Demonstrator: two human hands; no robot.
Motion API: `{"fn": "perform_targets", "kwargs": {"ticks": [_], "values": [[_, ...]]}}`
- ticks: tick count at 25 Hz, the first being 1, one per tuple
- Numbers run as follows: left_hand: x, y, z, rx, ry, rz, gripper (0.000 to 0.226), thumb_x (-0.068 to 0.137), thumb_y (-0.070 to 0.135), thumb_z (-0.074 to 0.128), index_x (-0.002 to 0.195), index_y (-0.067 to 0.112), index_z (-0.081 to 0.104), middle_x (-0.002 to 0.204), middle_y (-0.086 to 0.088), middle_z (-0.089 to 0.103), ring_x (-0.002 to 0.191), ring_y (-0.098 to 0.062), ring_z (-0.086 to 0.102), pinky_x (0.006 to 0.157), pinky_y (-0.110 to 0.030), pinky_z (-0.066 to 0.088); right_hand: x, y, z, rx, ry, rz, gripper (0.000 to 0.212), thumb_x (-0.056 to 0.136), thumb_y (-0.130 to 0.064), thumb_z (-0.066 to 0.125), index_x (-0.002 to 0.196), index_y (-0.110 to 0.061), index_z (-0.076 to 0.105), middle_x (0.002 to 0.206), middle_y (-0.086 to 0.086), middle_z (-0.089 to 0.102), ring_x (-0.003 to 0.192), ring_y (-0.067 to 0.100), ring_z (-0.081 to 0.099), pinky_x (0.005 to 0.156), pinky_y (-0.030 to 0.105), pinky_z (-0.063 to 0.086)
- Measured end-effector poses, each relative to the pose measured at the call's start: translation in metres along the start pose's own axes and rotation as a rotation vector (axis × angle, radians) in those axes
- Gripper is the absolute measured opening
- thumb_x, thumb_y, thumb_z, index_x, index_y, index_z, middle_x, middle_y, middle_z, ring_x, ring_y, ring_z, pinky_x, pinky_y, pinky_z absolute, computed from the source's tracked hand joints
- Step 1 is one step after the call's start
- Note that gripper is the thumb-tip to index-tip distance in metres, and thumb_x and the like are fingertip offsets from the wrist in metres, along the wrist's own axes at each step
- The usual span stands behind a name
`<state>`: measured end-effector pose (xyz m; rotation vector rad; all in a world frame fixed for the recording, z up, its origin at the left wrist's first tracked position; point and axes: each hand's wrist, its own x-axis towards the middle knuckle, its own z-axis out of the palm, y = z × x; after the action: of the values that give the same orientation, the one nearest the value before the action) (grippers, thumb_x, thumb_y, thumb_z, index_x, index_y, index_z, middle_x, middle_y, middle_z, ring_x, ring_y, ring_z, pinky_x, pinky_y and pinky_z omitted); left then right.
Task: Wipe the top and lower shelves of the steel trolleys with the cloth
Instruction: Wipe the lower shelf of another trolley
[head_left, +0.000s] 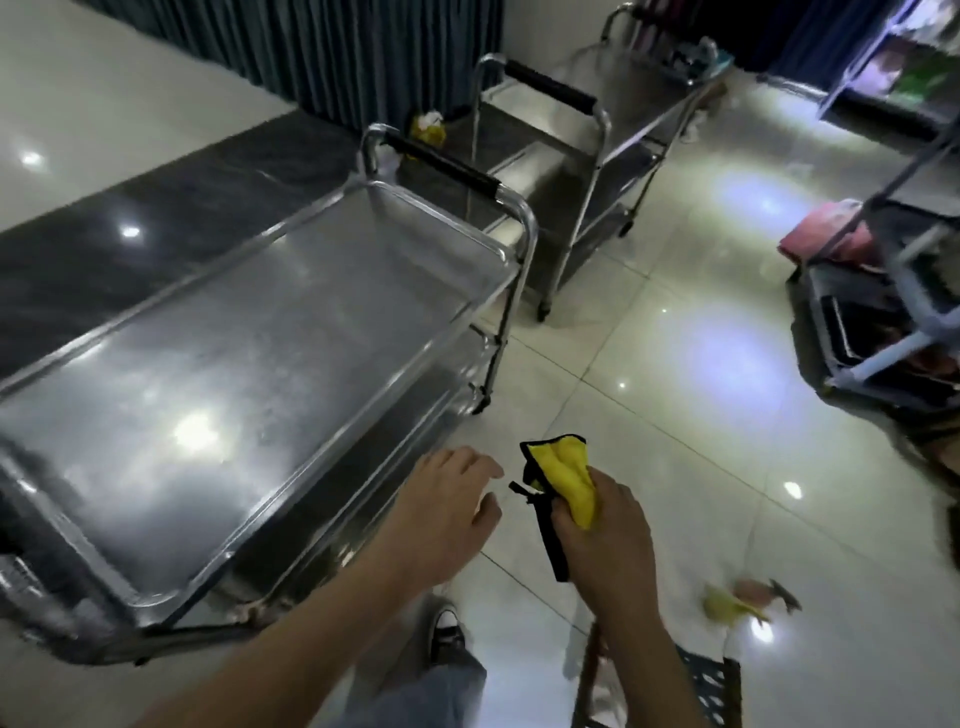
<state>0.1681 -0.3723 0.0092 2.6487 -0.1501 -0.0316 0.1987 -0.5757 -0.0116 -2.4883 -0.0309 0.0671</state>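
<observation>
A steel trolley (249, 332) with a bare, shiny top shelf stands at my left; its lower shelves (415, 415) show below the right rim. A second steel trolley (582, 135) with a black handle stands farther back. My right hand (605, 530) grips a bunched yellow cloth with black edging (563, 480) above the floor, just right of the near trolley. My left hand (447, 514) hovers with relaxed, spread fingers beside the cloth, close to the trolley's right rim, holding nothing.
A third trolley (675, 47) with items on it stands at the back. A loaded cart (883, 312) with a pink thing is at the right. A yellow scrap (732, 608) lies on the tiled floor, and a basket (706, 691) is near my legs.
</observation>
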Motion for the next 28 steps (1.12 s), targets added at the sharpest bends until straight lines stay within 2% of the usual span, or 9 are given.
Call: {"fn": "perform_targets", "kwargs": {"ticks": [2,6,8,12,14,17,22,26,28], "values": [[0.014,-0.009,0.004,-0.013,0.039,-0.087,0.035,0.098,0.034,0.041,0.131,0.030,0.054,0.129,0.011,0.054,0.123,-0.010,0.047,0.106,-0.029,0.034,0.036,-0.008,0.010,-0.028,-0.091,-0.072,0.041,0.090,-0.043,0.058,0.125,-0.022,0.060,0.107,0.001,0.064,0.099,0.022,0.057,0.085,0.040,0.050],[0.028,-0.021,0.007,-0.033,0.104,-0.226,0.035,0.098,0.035,0.041,0.131,0.032,0.053,0.130,0.012,0.053,0.122,-0.010,0.046,0.105,-0.028,0.033,0.085,-0.024,0.025,-0.053,-0.232,-0.224,0.034,0.086,-0.050,0.049,0.102,-0.022,0.062,0.085,-0.003,0.062,0.080,0.021,0.058,0.067,0.033,0.046],[0.020,-0.030,0.012,-0.056,0.133,-0.320,0.036,0.098,0.036,0.039,0.131,0.033,0.053,0.129,0.013,0.053,0.121,-0.008,0.045,0.105,-0.027,0.033,0.095,-0.031,0.037,-0.063,-0.302,-0.283,0.033,0.083,-0.053,0.046,0.096,-0.026,0.061,0.080,-0.007,0.060,0.076,0.018,0.057,0.065,0.033,0.046],[0.001,-0.048,0.027,-0.065,0.184,-0.539,0.039,0.094,0.036,0.037,0.125,0.028,0.060,0.124,0.009,0.058,0.117,-0.014,0.052,0.102,-0.032,0.039,0.115,-0.040,0.073,-0.135,-0.503,-0.409,0.046,0.083,-0.055,0.047,0.111,-0.023,0.064,0.093,-0.003,0.065,0.085,0.019,0.060,0.076,0.040,0.053],[-0.010,-0.053,0.041,-0.077,0.206,-0.661,0.039,0.094,0.035,0.038,0.125,0.026,0.061,0.122,0.007,0.060,0.114,-0.017,0.054,0.099,-0.034,0.042,0.122,-0.043,0.093,-0.160,-0.585,-0.479,0.042,0.087,-0.050,0.056,0.117,-0.021,0.064,0.099,-0.001,0.066,0.089,0.018,0.060,0.080,0.039,0.053],[-0.025,-0.055,0.067,-0.131,0.230,-0.834,0.037,0.098,0.035,0.039,0.129,0.029,0.058,0.127,0.009,0.057,0.117,-0.014,0.051,0.103,-0.033,0.038,0.129,-0.044,0.125,-0.172,-0.697,-0.596,0.034,0.088,-0.039,0.065,0.117,-0.019,0.064,0.101,-0.002,0.065,0.092,0.017,0.058,0.082,0.037,0.052],[-0.041,-0.047,0.120,-0.208,0.360,-1.140,0.033,0.098,0.029,0.047,0.129,0.025,0.059,0.130,0.006,0.058,0.117,-0.016,0.052,0.102,-0.032,0.039,0.135,-0.026,0.187,-0.209,-0.920,-0.779,0.040,0.088,-0.041,0.067,0.120,-0.018,0.063,0.104,-0.002,0.065,0.094,0.017,0.057,0.084,0.033,0.049],[-0.055,-0.044,0.188,-0.287,0.409,-1.261,0.034,0.099,0.031,0.045,0.130,0.026,0.057,0.131,0.008,0.056,0.119,-0.013,0.050,0.105,-0.028,0.035,0.129,0.005,0.249,-0.296,-1.011,-0.869,0.048,0.088,-0.047,0.065,0.128,-0.023,0.060,0.110,-0.002,0.064,0.098,0.015,0.056,0.087,0.034,0.050],[-0.062,-0.047,0.227,-0.312,0.411,-1.278,0.034,0.100,0.031,0.044,0.131,0.028,0.055,0.133,0.009,0.055,0.121,-0.012,0.048,0.106,-0.027,0.034,0.122,0.027,0.281,-0.323,-1.044,-0.895,0.042,0.088,-0.049,0.061,0.123,-0.026,0.061,0.106,-0.003,0.065,0.093,0.013,0.057,0.083,0.036,0.053]]}}
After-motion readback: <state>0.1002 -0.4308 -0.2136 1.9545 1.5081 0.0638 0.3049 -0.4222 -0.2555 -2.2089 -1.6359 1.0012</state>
